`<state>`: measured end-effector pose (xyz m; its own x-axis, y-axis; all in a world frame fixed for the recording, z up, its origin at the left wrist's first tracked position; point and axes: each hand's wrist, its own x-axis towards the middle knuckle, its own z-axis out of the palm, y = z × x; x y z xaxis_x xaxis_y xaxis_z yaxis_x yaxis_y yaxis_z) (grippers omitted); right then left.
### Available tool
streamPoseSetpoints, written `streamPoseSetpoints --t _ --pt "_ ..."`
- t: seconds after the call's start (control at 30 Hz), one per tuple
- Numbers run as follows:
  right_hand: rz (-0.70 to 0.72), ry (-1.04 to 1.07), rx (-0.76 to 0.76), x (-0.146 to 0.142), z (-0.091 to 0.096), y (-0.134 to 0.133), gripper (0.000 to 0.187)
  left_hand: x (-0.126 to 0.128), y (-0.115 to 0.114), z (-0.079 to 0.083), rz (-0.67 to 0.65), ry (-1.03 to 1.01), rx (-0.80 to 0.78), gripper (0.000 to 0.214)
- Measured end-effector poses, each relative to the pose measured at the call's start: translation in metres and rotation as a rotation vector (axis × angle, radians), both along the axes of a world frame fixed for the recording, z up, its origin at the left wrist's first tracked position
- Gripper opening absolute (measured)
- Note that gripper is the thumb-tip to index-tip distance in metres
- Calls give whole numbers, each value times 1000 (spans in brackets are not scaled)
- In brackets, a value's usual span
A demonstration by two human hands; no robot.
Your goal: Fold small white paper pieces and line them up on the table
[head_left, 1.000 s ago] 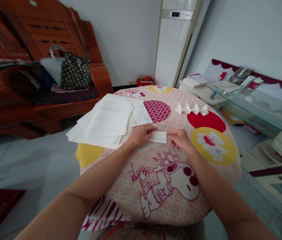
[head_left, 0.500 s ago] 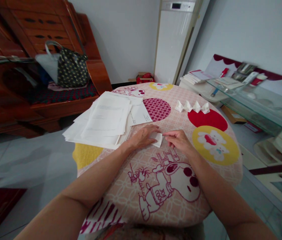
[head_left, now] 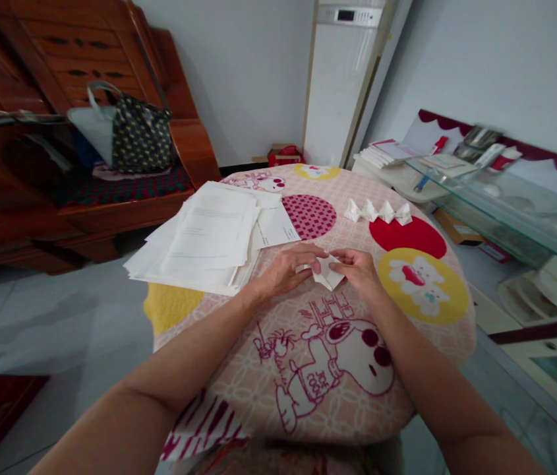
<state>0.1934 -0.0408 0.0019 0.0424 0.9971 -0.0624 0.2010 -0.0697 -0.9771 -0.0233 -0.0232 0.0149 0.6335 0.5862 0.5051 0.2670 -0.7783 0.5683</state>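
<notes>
Between my two hands is a small folded piece of white paper (head_left: 328, 277), held just over the patterned tablecloth. My left hand (head_left: 288, 267) grips its left side, fingers bent over the top edge. On the other side, my right hand (head_left: 357, 267) pinches the paper's right edge between thumb and fingers. Part of the paper is hidden under the fingers. Farther back on the table, several folded paper shapes (head_left: 378, 212) with pointed tops stand in a row.
A stack of white paper sheets (head_left: 209, 227) lies left of my hands. The round table wears a pink cartoon tablecloth (head_left: 238, 369). To the right stands a glass-topped cabinet (head_left: 515, 204) bearing various items. A wooden bench (head_left: 124, 221) with bags (head_left: 142, 135) is at the left.
My right hand has moved from beside the paper to take hold of its right edge. The paper has been turned and lifted slightly, with a corner now pointing toward me.
</notes>
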Motion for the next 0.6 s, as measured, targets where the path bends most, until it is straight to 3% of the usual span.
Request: streamPoseSetpoints --t 0.13,0.23,0.4,0.6 --pt "-108 8 46 4 4 -3 59 -7 7 1 -63 96 36 25" --pt "-93 -89 19 10 5 -4 65 -13 11 2 -100 159 36 29" --pt "-3 -385 41 14 5 -5 64 -18 12 3 -118 280 7 27" --pt "41 -864 58 11 14 -11 56 -15 14 -3 -230 306 9 37"
